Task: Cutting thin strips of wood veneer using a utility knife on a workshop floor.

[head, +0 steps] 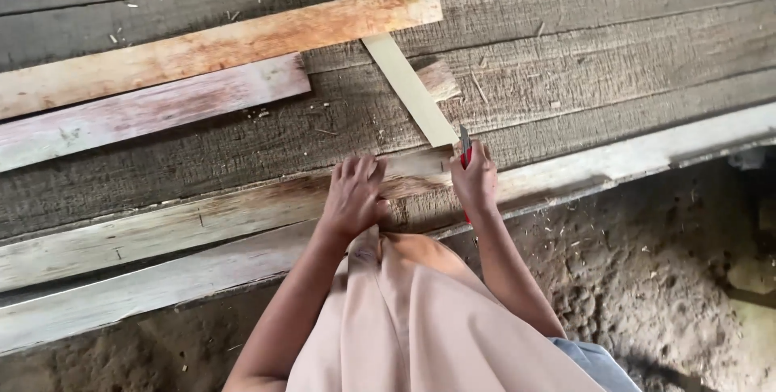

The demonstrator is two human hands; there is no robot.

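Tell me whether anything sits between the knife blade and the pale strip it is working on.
Nothing visible does. The right hand holds the red utility knife with its blade at the near end of the pale strip. The left hand presses the plank beside it.

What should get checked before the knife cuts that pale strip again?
1. Right hand grips the red knife firmly: ok.
2. Blade meets the pale strip at its near end: ok.
3. Left hand presses flat on the wooden plank: ok.
4. Left-hand fingers out of the blade's path: ok, they lie to the side, though close.
5. Blade sharpness: cannot tell.
6. Far end of the strip held steady: cannot tell; it slips under the orange board.
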